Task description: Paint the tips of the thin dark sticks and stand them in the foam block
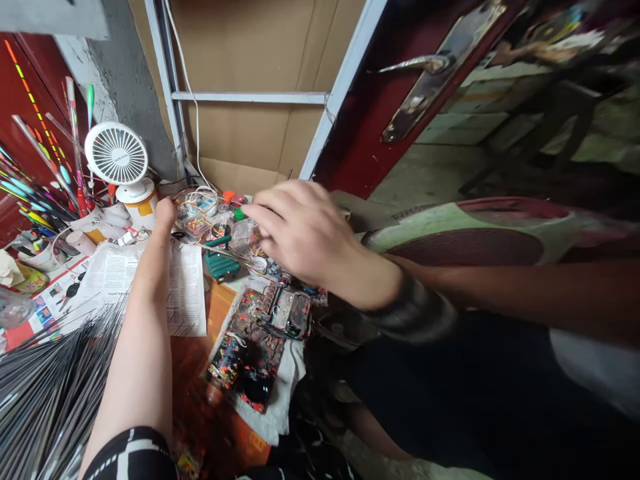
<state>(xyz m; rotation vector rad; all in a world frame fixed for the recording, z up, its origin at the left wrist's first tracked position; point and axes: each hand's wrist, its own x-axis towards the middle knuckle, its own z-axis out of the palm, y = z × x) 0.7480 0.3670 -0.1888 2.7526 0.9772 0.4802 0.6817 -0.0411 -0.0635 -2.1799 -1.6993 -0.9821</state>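
Note:
My left hand (167, 213) reaches to the back of the table, beside the orange-and-white container under a small white fan (117, 155). Its fingers are curled closed, and what they hold, if anything, is hidden. Slightly blurred, my right hand (305, 233) hovers above the cluttered right part of the table. Its fingers are bent and drawn together; I cannot make out anything in them. Below and left of it are a green rack-like piece (221, 261) and small bottles with an orange cap (229, 197) and a green cap (239, 213).
Paint-spattered boxes (290, 313) sit on a white cloth (287, 387). Thin dark rods (55, 373) fan out at lower left, near newspaper (187, 287). Colourful fishing floats (75, 147) stand at left. Right are a green-rimmed chair back (450, 213), a door handle (425, 63) and dark clothing.

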